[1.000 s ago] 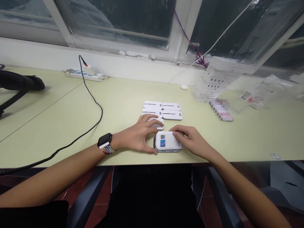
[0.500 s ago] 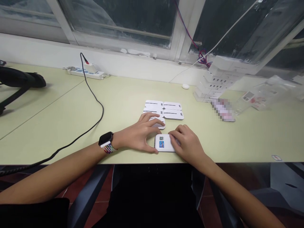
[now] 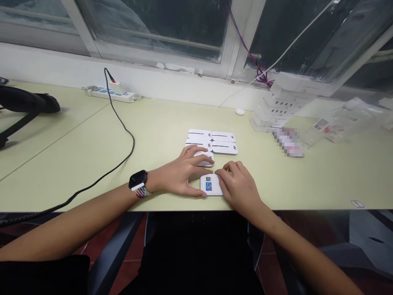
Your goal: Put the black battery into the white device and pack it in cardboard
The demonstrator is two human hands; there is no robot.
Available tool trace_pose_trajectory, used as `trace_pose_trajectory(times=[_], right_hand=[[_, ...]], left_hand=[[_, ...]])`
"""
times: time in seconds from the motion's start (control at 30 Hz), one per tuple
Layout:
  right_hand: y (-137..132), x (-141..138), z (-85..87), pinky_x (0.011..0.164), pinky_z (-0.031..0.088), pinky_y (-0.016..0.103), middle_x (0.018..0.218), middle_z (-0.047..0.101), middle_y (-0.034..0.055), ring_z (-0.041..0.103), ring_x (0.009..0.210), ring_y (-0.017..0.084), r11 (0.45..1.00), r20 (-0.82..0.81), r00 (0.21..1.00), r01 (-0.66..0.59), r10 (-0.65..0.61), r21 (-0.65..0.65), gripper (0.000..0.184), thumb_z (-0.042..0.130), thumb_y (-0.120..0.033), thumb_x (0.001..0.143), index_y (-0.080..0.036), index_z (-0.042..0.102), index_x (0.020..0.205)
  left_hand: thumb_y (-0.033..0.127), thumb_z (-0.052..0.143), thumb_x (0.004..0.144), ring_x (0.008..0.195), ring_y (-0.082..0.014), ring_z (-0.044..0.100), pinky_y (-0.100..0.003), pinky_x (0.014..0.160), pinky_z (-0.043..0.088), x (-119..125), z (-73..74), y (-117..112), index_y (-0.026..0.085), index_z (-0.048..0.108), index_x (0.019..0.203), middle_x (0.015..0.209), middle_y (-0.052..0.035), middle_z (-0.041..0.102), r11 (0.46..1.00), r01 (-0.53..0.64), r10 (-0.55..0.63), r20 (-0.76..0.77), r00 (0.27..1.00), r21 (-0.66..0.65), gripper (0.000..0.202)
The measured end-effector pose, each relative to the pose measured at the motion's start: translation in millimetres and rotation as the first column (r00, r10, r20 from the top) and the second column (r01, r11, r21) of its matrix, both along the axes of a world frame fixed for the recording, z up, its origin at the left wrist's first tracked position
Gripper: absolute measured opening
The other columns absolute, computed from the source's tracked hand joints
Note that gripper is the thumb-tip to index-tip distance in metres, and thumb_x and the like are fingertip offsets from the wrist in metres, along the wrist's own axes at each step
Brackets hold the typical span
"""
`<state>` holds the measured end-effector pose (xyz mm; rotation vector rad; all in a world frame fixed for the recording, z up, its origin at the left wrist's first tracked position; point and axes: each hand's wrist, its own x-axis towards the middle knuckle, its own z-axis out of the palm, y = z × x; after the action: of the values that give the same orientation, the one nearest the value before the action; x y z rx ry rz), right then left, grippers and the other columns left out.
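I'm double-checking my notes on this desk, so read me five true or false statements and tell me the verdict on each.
1. The left hand has a watch at its wrist. True.
2. The left hand is clenched in a fist. False: its fingers are spread.
3. The right hand covers the right end of the labelled device. True.
4. The labelled device is standing on end. False: it lies flat, blue label up.
5. The power strip is left of the stacked white boxes. True.

White rounded-rectangular plastic device [image 3: 213, 189]: smooth, soft sheen. 5 white rounded-rectangular plastic cases [image 3: 225, 149]: smooth, flat finish. Pale yellow-green flat tabletop [image 3: 162, 123]: smooth, satin. Multicoloured woven cloth-like wristband [image 3: 142, 191]: textured. Clear crumpled plastic bag [image 3: 362, 116]: glossy.
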<state>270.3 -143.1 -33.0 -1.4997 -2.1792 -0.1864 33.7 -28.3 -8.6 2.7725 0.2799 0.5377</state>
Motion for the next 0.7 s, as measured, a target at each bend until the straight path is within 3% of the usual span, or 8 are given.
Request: trace_pose_trajectory(times=[0.2,0.57,0.7], right_hand=[[1.9,-1.3,-3.4,0.074,0.049,0.043,0.098,0.064,0.0132,0.054,0.087,0.029,0.997,0.038,0.999,-0.004,0.007,-0.071,0.022,0.049,-0.010,0.104,-0.019,0.069,0.103],[7.5,-2.8,-6.9,0.082,0.051,0.045,0.103,0.062,0.0136,0.053,0.091,0.030,0.983,-0.005,1.000,-0.013,0.013,-0.185,0.021,0.041,-0.006,0.101,-0.020,0.057,0.102],[6.4,-2.9,-2.7,0.080,0.051,0.043,0.100,0.062,0.0105,0.056,0.089,0.027,0.976,-0.146,0.989,-0.057,0.027,-0.210,0.019,0.040,-0.009,0.102,-0.022,0.053,0.099]], left_hand=[[0.062,0.085,0.087,0.154,-0.0482,0.035,-0.074,0.130,0.026,1.3,-1.5,0.6,0.034,0.081,0.125,0.149,-0.0086,0.064,0.999,-0.032,0.031,-0.020,0.999,-0.026,0.047],[0.058,0.084,0.089,0.155,-0.0492,0.033,-0.074,0.127,0.030,4.3,0.9,0.3,0.028,0.076,0.125,0.149,-0.0121,0.063,0.996,0.002,-0.007,-0.062,0.998,-0.091,0.048],[0.051,0.085,0.089,0.156,-0.0489,0.030,-0.073,0.125,0.032,4.3,2.1,-1.1,0.027,0.071,0.128,0.151,-0.0123,0.061,0.988,0.006,-0.019,-0.084,0.996,-0.152,0.048]])
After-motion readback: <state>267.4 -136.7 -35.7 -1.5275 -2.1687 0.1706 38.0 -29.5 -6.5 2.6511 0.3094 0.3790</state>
